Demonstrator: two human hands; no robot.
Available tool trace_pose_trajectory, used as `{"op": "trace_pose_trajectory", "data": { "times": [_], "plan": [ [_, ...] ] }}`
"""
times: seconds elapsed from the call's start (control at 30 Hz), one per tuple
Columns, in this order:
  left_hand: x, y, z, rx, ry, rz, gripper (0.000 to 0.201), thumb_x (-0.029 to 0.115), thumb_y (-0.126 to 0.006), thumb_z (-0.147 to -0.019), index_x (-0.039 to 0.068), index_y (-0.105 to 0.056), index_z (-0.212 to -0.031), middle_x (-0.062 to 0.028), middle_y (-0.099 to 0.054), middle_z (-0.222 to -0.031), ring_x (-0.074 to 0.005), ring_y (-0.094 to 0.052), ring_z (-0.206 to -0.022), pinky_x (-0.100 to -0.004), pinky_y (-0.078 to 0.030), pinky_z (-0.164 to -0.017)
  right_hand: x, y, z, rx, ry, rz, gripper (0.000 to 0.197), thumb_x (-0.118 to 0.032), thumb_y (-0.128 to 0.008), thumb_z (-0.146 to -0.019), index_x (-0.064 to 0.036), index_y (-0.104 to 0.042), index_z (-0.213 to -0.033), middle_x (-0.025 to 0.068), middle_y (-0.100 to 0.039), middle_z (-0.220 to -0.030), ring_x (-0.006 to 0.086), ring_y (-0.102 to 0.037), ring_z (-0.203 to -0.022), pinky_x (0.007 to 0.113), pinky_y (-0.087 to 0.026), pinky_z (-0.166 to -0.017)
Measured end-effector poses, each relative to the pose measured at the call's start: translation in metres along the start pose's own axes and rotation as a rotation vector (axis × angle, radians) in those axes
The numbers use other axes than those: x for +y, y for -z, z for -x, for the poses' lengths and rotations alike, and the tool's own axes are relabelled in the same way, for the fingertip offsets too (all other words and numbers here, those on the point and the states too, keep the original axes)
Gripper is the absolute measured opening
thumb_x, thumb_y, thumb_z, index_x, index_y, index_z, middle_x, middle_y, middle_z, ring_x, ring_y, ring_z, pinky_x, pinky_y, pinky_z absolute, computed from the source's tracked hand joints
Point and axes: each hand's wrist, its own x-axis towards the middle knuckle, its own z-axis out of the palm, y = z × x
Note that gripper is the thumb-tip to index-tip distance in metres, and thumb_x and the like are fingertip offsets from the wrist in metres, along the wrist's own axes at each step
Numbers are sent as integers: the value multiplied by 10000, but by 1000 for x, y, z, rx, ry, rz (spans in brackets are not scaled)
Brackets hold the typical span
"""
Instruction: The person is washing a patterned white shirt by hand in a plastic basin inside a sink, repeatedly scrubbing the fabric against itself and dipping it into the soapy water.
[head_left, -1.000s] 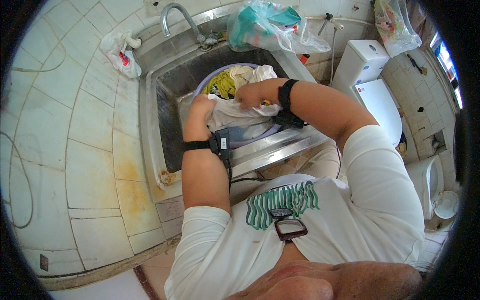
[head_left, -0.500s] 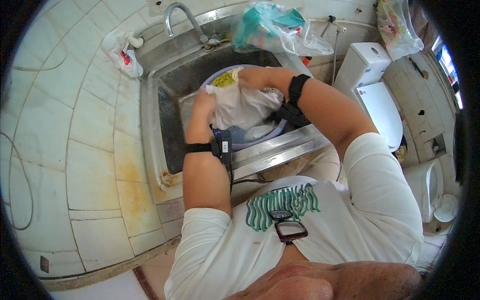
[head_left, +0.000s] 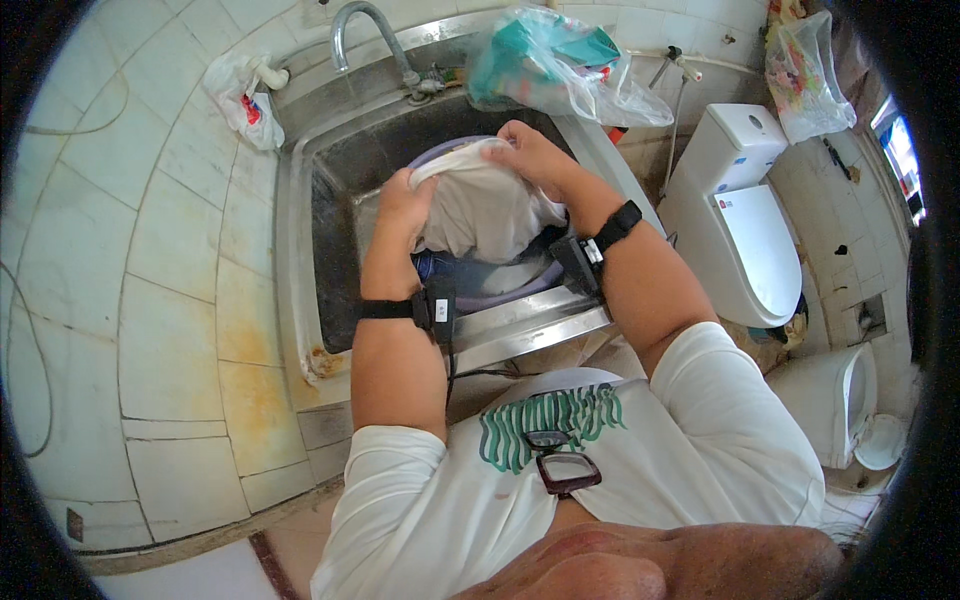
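Note:
Both my hands stretch the upper edge of a wet white cloth (head_left: 475, 205), likely a garment, over a purple basin (head_left: 520, 294). My left hand (head_left: 405, 200) pinches its left corner with the thumb on top. At the far edge, my right hand (head_left: 527, 158) grips the cloth between thumb and fingers. The rest of the fabric hangs down into the basin, where dark blue cloth and another pale piece show in the water. The basin stands in a steel sink (head_left: 335, 240).
A curved faucet (head_left: 375, 25) rises behind the sink. Plastic bags (head_left: 570, 65) lie on its back right rim, and another white bag (head_left: 245, 105) hangs at the left wall. To the right are a white toilet (head_left: 755, 240) and a white bin (head_left: 825, 400).
My right hand has shifted its hold along the cloth's far edge, and its elbow has dropped closer to my body. The cloth's upper edge is now pulled out straighter; the yellow patterned piece is covered.

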Motion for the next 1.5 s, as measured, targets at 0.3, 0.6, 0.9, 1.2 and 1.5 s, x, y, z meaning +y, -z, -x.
{"op": "trace_pose_trajectory", "data": {
  "times": [0.3, 0.6, 0.9, 1.2, 1.5],
  "plan": [
    [-15, -23, -10, 221, -124, 583, 279, 227, -555, -898, 14, -500, -1071, -95, -585, -968, -169, -566, -852, -312, -466, -747, -5, -3, 7, -309, 159, 584, 387, -232, -632, -829, -22, -544, -1142, 127, -601, -1041, 203, -559, -952, 316, -428, -820],
    [-29, -61, -14, 18, 169, 1197, 403, 430, -387, -946, 81, -471, -1128, -100, -562, -1064, -253, -567, -948, -395, -476, -824, -17, -42, 32, -182, 519, 205, 281, -262, -557, -871, -11, -515, -993, 251, -578, -952, 401, -562, -894, 413, -445, -760],
    [-9, -78, 5, -280, 381, 1232, 521, 508, -317, -945, 101, -452, -1241, -113, -538, -1197, -280, -542, -1066, -425, -435, -916, -22, -53, 32, 180, 352, 573, 366, -382, -467, -894, -26, -547, -877, 250, -613, -812, 427, -590, -803, 508, -458, -692],
    [12, -71, 12, -207, 399, 1277, 573, 554, -330, -924, 101, -474, -1244, -114, -516, -1256, -281, -497, -1140, -462, -386, -975, 5, -46, 13, 272, 437, 437, 286, -303, -473, -901, -19, -496, -926, 273, -588, -785, 461, -560, -778, 500, -432, -674],
    [0, -76, 9, -181, 321, 1281, 519, 506, -331, -945, 91, -502, -1207, -112, -548, -1204, -285, -534, -1088, -446, -418, -946, -13, -54, 23, 260, 383, 581, 306, -350, -458, -902, -53, -529, -925, 250, -612, -758, 443, -591, -729, 530, -465, -664]
  ]
}}
